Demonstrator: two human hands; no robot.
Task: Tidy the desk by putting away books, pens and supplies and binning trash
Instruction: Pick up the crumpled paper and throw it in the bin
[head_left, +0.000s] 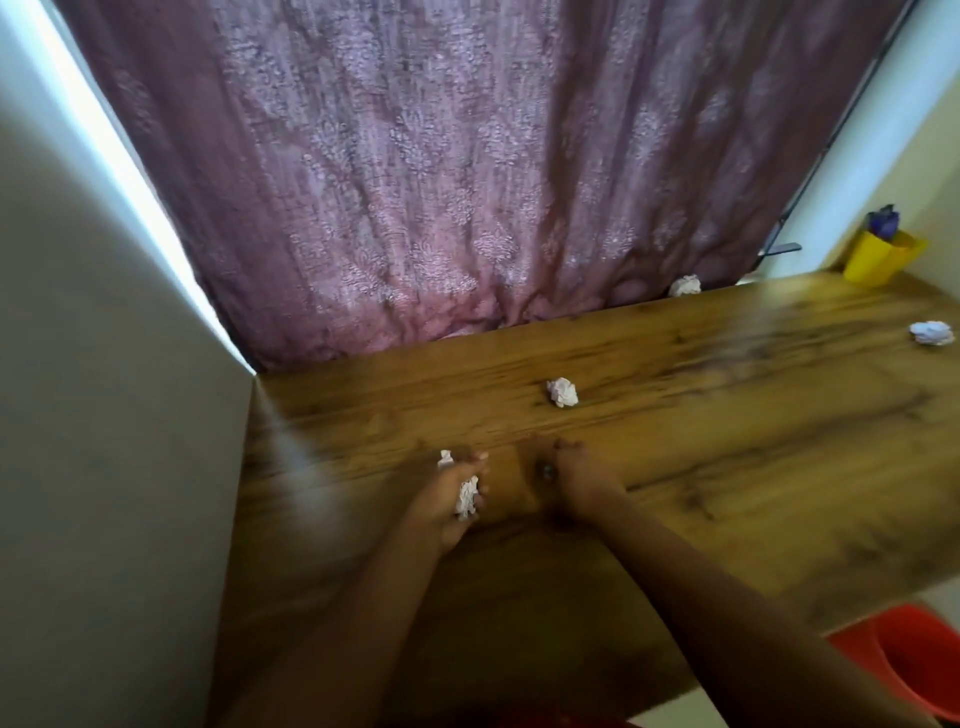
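Head view: left hand (451, 493) grips crumpled paper (467, 496); right hand (576, 475), curled, blurred, grip unclear, beside it.

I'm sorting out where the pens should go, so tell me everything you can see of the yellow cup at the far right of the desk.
The yellow cup stands upright at the far right back corner of the wooden desk, close to the pale wall. It looks like glossy plastic, with faceted sides and an open top. Something purple sticks up out of it; the picture is too blurred to tell what it is. Neither hand is near it, and nothing else on the desk touches it.
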